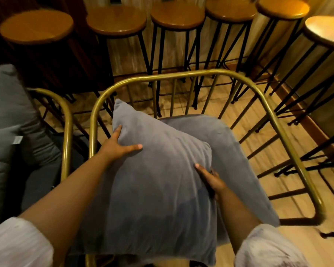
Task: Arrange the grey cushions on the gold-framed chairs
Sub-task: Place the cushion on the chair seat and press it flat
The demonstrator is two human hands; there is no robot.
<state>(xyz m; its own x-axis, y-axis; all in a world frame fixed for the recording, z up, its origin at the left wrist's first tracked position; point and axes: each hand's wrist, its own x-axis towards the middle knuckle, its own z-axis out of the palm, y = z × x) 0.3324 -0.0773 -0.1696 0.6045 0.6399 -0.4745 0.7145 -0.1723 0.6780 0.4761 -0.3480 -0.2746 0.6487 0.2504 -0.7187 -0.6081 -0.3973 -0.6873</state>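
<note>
Bar or café seating area: row of wooden-topped stools [116, 20] (black metal legs), gold-framed chairs [201, 74], wood floor [258, 116].

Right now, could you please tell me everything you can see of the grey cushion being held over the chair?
The grey cushion is square, soft and plump, with a velvety-looking fabric and pointed corners. It is tilted, its far corner raised toward the chair's back rail. The left hand grips its left edge and the right hand presses its right side, fingers denting the fabric. It sits above the grey seat pad of the gold-framed chair; whether it touches the pad cannot be told.
</note>
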